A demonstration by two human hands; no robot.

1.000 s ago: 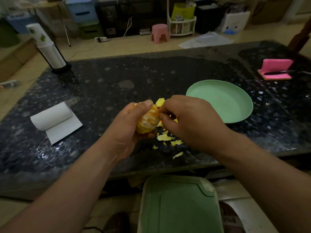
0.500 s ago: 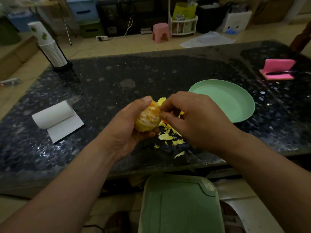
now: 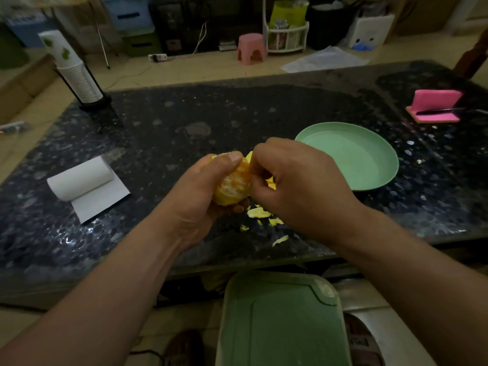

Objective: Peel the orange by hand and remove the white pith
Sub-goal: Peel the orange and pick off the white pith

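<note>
Hands together above the surface (image 3: 184,122): left hand (image 3: 195,199) cups the orange (image 3: 233,184), near side bare with white pith streaks (image 3: 229,191), right hand (image 3: 298,186) pinches a flap of peel (image 3: 248,156) at its far edge; torn scraps (image 3: 260,213) lie below, so peeling looks nearly done, pith left.

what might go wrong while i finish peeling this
The left hand grips the half-peeled orange on bare flesh; squeezing could burst a segment. The right hand pinches a yellow peel strip there and might tear flesh. Yellow peel scraps near the front edge of the dark speckled table could fall.
</note>
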